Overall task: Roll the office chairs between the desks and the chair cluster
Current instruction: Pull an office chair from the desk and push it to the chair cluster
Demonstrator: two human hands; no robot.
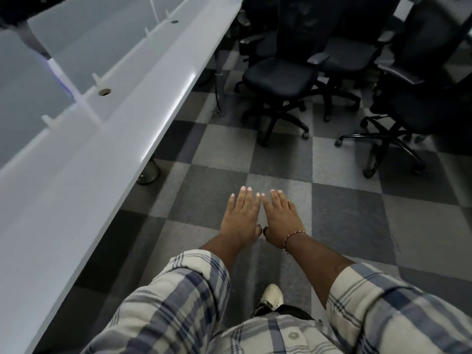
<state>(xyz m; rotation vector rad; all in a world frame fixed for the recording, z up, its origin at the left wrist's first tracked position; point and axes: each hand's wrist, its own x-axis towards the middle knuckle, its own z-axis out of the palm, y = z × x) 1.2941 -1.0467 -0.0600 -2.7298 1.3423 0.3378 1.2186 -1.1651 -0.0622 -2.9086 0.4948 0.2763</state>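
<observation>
— Biggest thing first?
— On the left, the desk [107, 139], long edge running away and toward the right. Past its far end, ahead and right: the chairs [350, 52], packed close, bases overlapping.
— And between here and there?
— Bare checked floor [352, 215]. Nothing on wheels within reach.
— Nearest one?
— The front chair [278, 72], seat turned this way, backrest on the far side; ahead and slightly right of the hands. Further right, the side chair [419, 108], base splayed onto open floor. Both well apart from either hand. Too far to grasp from this spot.
— Hands?
— Side by side, left hand [240, 215] and right hand [281, 217], palms down, fingers straight and flat, forefingers nearly touching. Holding nothing. Held out over floor, touching neither chair nor desk.
— Nearer hand?
— Right, by a shade, bracelet [296, 235] on that wrist. Hardly any difference for the front chair.
— Next move, at a guess?
— Walk forward first, shoe [273, 296] pointing that way. Then take the front chair by its armrests, probably with both hands, and draw it back along the desk edge. Mind the crowded bases: likely to snag on a neighbour.
</observation>
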